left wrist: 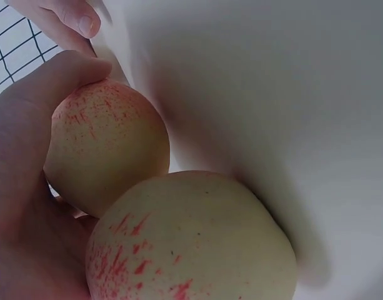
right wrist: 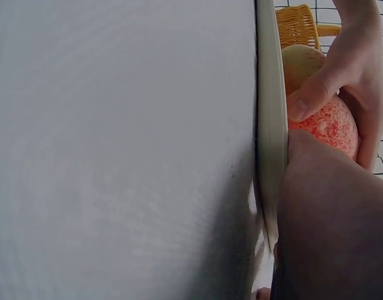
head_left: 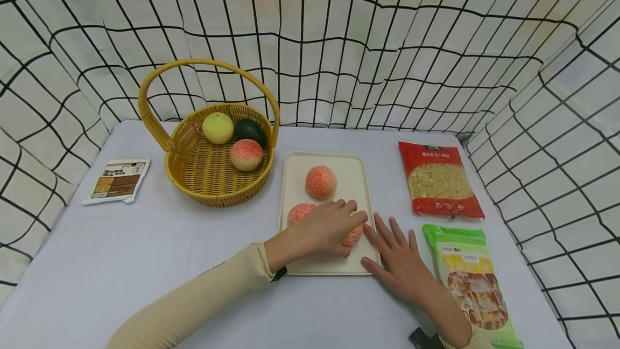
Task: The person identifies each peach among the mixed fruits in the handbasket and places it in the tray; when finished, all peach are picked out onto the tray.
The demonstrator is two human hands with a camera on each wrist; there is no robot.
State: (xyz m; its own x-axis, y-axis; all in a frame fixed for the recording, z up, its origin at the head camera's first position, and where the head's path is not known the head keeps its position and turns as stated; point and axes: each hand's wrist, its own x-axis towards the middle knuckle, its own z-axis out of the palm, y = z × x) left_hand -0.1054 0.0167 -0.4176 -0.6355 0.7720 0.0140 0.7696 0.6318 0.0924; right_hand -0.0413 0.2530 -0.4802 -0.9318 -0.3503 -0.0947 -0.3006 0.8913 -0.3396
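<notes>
On the cream tray lie three pink-speckled peaches. My left hand reaches over the tray and grips the right-hand peach, thumb and fingers curled round it. Beside it, partly behind the left forearm, is a second peach; in the left wrist view this nearer peach overlaps the held peach. The third peach sits farther back. My right hand lies at the tray's right edge with fingers spread and mostly straight, its fingertips by the rim.
A yellow wicker basket with a tall handle holds a yellow-green fruit, a dark green one and a peach. At far left lies a small white-and-brown packet. A red pasta bag and a green bag lie right. Black netting surrounds the table.
</notes>
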